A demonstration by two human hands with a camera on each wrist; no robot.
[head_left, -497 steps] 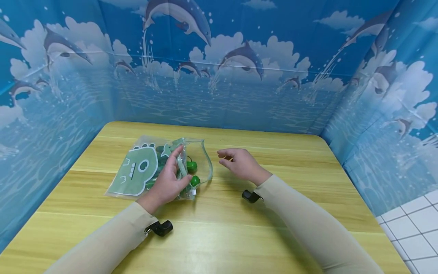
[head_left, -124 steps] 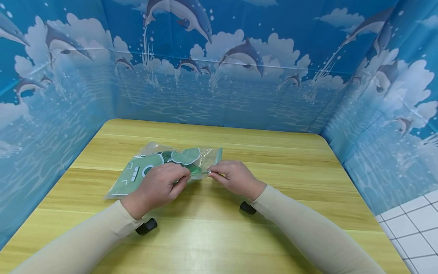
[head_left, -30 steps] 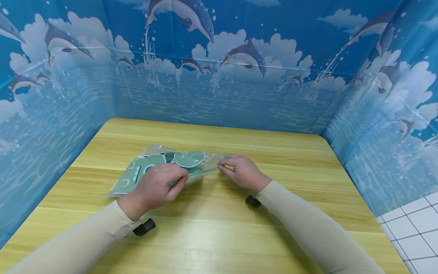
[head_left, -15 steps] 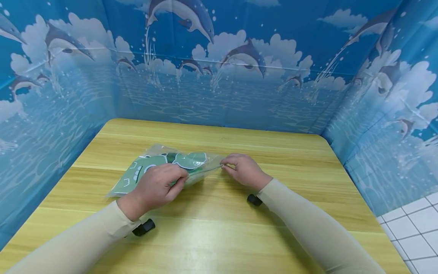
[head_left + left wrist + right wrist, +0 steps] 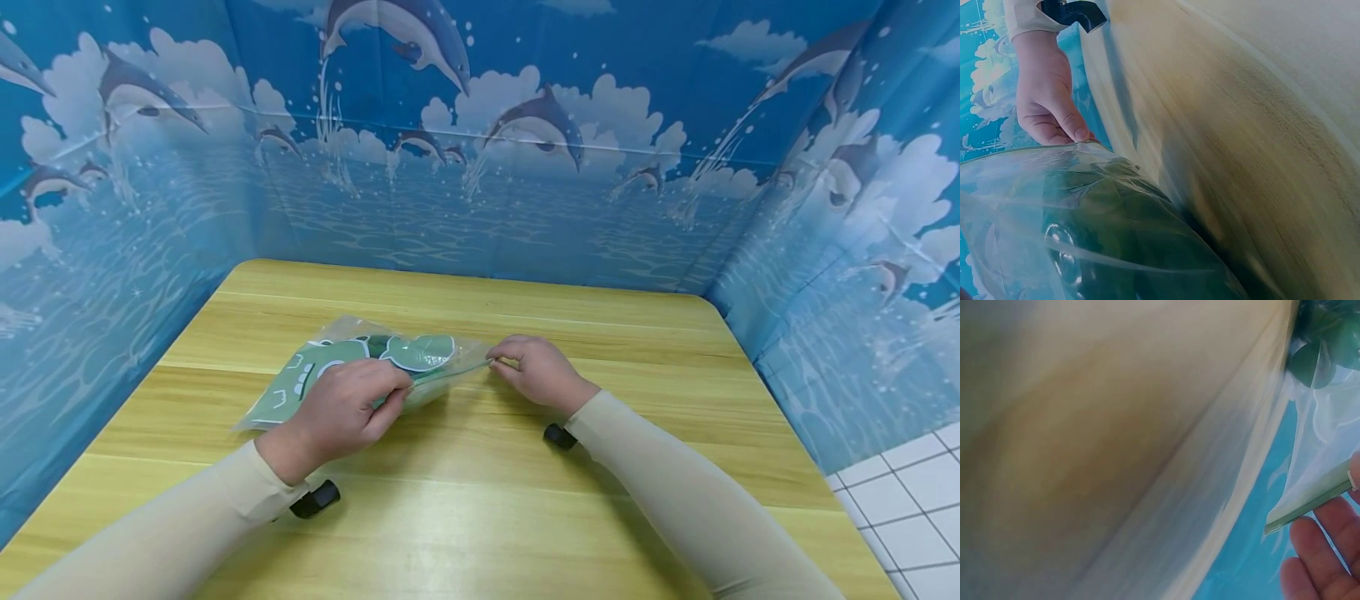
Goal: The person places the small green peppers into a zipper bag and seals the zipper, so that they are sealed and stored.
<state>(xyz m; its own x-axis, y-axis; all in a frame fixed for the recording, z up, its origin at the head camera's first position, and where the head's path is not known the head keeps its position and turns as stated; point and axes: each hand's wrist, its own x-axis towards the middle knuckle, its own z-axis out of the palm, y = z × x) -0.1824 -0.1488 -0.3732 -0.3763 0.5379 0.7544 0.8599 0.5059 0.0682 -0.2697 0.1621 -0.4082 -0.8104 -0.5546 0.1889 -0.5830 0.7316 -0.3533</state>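
A clear zip bag point(image 5: 431, 353) printed with a green cartoon creature lies on the left half of the table, its mouth end lifted toward me. Green rounded things point(image 5: 1313, 364) show through its plastic. My left hand point(image 5: 343, 408) pinches the mouth edge between thumb and curled fingers, covering part of the print. At the far end of that edge, my right hand point(image 5: 542, 373) pinches the green zip strip point(image 5: 1310, 503). A small white slider point(image 5: 1352, 480) sits at its fingertips. Seen from the left wrist, the right hand point(image 5: 1047, 100) grips the corner beyond the taut plastic.
The wooden table point(image 5: 465, 517) has rounded far corners. A blue dolphin-print curtain point(image 5: 480, 200) hangs behind it and along both sides. White floor tiles point(image 5: 907, 500) show at the lower right. A black wrist camera point(image 5: 315, 498) sits under the left cuff.
The bag's mouth gaped earlier, with the left hand spread on it; now both hands pinch its edge. Since then the right hand has slid rightward along the zip, slightly in the last second.
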